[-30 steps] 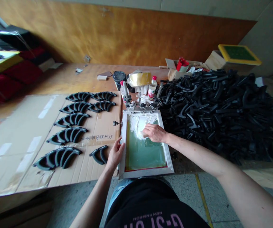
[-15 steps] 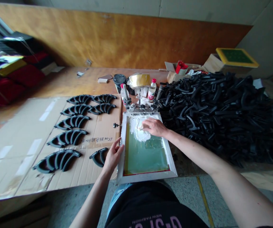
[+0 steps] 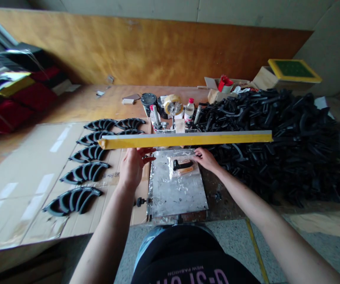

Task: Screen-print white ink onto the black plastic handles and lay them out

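Observation:
A screen-printing frame (image 3: 187,140) is tilted up so that I see it edge-on as a long yellow and grey bar. Below it lies a grey metal base plate (image 3: 176,197). On the plate a curved black plastic handle (image 3: 183,165) rests in a small fixture under clear film. My left hand (image 3: 131,167) is just below the frame's edge, left of the plate, fingers spread and pointing right. Beside the handle's right end is my right hand (image 3: 207,158), its fingertips slightly apart; whether they touch the handle is unclear.
Fanned rows of black handles (image 3: 84,173) lie on cardboard (image 3: 34,169) at left. A large heap of black handles (image 3: 276,146) covers the right side. Behind the plate stand a black tub (image 3: 148,99), a tape roll (image 3: 172,105) and a red-capped bottle (image 3: 189,109).
The frame has swung up from lying flat, uncovering the plate and handle. My right hand has left the white paste on the screen and moved right; my left hand has moved forward.

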A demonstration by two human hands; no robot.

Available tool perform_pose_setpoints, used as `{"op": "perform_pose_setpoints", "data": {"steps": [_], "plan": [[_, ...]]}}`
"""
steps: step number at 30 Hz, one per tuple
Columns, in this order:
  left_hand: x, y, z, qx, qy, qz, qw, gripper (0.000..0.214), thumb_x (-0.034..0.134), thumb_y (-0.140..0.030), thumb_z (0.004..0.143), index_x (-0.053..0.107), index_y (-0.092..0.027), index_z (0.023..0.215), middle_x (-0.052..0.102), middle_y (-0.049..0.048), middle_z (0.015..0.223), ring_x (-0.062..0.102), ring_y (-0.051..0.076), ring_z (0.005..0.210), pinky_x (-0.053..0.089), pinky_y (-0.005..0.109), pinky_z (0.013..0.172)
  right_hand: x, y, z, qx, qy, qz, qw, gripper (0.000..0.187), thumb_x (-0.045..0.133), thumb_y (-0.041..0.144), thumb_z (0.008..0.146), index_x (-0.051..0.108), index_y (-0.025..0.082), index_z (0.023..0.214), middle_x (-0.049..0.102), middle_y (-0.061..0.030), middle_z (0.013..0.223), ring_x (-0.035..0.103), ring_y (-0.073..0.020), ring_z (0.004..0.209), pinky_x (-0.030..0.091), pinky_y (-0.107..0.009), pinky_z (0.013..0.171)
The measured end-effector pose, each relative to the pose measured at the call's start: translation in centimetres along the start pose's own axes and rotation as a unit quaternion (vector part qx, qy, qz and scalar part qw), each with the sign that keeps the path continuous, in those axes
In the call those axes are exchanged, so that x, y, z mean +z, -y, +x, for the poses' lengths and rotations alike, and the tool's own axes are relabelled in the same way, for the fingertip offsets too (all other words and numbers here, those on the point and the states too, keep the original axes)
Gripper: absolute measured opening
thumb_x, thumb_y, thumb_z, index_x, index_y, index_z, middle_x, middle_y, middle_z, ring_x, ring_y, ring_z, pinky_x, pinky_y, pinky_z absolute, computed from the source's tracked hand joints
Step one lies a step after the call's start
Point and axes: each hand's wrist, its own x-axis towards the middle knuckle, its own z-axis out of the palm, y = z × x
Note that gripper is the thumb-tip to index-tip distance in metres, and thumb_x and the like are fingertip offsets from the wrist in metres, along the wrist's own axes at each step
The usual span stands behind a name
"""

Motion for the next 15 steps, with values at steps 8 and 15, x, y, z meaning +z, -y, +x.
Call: {"op": "perform_pose_setpoints", "data": {"steps": [8, 15], "plan": [[1.4, 9.8, -6.4, -0.318, 0.060, -0.020, 0.946, 0.052, 0.055, -0.060, 0.084, 0.060, -0.017, 0.113, 0.071, 0.0137, 0.106, 0.070, 0.023, 0.086, 0.055, 0.030, 0.061, 4.9, 8.3, -5.2, -0.121, 0.044, -0.073, 0.989, 0.015, 0.064, 0.030, 0.089, 0.071, 0.020, 0.098, 0.063, -0.0082, 0.092, 0.053, -0.0234, 0.098, 0.045, -0.037, 0.090], [-10.3, 13.5, -9.3, -0.302, -0.103, 0.147, 0.936, 0.049, 0.043, -0.059, 0.083, 0.063, -0.015, 0.084, 0.074, 0.0119, 0.078, 0.068, 0.022, 0.062, 0.048, 0.029, 0.049, 4.4, 3.8, -8.0, -0.100, 0.066, -0.061, 0.991, 0.016, 0.056, 0.023, 0.095, 0.071, 0.020, 0.094, 0.069, -0.0056, 0.092, 0.060, -0.0183, 0.091, 0.048, -0.029, 0.083]]}}
